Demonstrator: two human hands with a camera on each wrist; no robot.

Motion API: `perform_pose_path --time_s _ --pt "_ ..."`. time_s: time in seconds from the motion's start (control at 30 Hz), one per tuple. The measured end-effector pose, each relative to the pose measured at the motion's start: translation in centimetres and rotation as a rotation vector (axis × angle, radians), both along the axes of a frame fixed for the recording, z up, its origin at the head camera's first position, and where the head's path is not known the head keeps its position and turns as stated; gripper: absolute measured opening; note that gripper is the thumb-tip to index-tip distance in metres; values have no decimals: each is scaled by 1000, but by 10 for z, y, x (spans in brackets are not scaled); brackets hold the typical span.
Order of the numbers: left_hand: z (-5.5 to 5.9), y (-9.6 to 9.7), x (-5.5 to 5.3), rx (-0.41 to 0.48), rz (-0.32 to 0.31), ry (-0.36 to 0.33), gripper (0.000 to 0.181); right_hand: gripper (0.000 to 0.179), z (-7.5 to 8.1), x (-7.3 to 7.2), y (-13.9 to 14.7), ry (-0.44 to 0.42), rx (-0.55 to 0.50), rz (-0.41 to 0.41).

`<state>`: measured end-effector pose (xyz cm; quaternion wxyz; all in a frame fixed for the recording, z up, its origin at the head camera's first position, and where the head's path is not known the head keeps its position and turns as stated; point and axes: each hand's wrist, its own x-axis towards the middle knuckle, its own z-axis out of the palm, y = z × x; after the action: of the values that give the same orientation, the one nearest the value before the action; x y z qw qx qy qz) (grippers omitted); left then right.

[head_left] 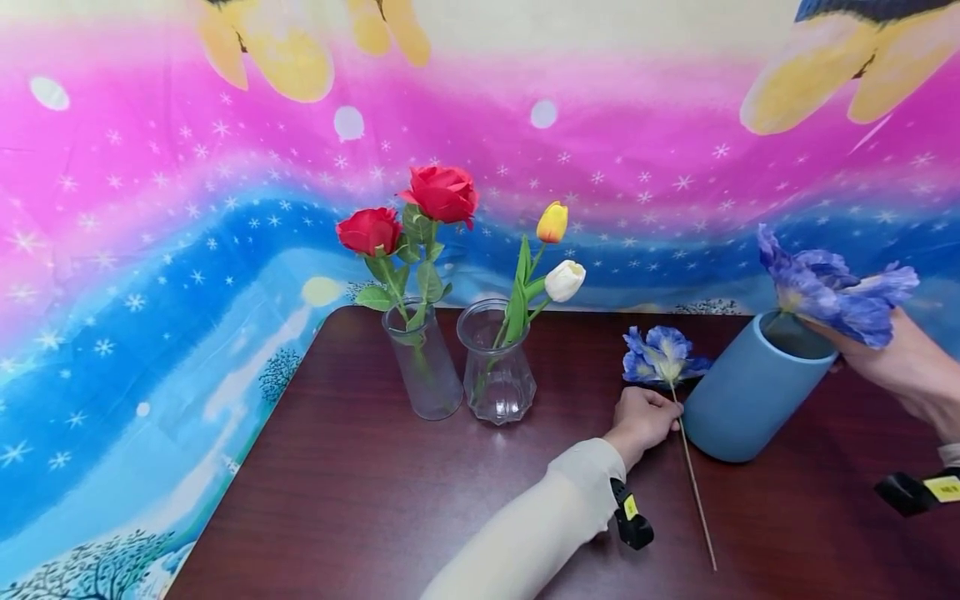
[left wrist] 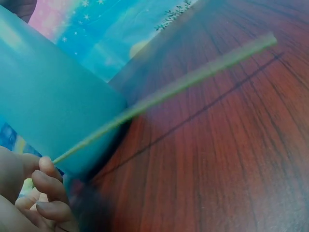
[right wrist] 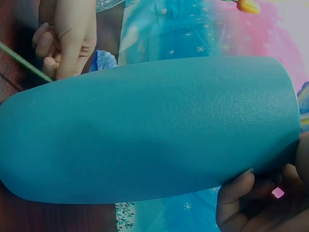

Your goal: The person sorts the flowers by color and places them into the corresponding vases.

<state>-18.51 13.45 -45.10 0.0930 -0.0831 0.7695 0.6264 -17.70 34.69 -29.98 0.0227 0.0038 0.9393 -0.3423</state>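
In the head view my left hand [head_left: 643,421] pinches the thin stem [head_left: 693,487] of a blue-violet flower [head_left: 660,354] between thumb and fingers. That stem [left wrist: 193,79] extends above the brown table in the left wrist view. Just right of it stands a blue vase [head_left: 757,392], with a second blue-violet flower [head_left: 832,287] at its mouth. My right hand [head_left: 903,367] is at the vase's rim, partly hidden by that bloom. In the right wrist view, curled fingers [right wrist: 236,191] grip the vase's upper end; the thumb is mostly cut off.
Left of centre, a tall clear glass vase [head_left: 427,383] holds two red roses [head_left: 442,196]. Beside it, a rounder glass vase [head_left: 498,396] holds a yellow tulip [head_left: 552,222] and a white tulip [head_left: 565,281]. A painted cloth [head_left: 187,250] hangs behind the brown table [head_left: 337,500].
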Motion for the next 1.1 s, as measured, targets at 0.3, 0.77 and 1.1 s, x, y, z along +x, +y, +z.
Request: perform_pose_path --time_s 0.3,0.77,1.1 --pt "12 -8 -2 5 8 48 21 72 -2 1 0 18 -31 6" --pt "27 -22 -4 25 25 189 17 68 -2 0 -2 55 -72 33" --pt "39 -27 -4 67 25 304 15 70 -2 0 -2 50 -46 24"
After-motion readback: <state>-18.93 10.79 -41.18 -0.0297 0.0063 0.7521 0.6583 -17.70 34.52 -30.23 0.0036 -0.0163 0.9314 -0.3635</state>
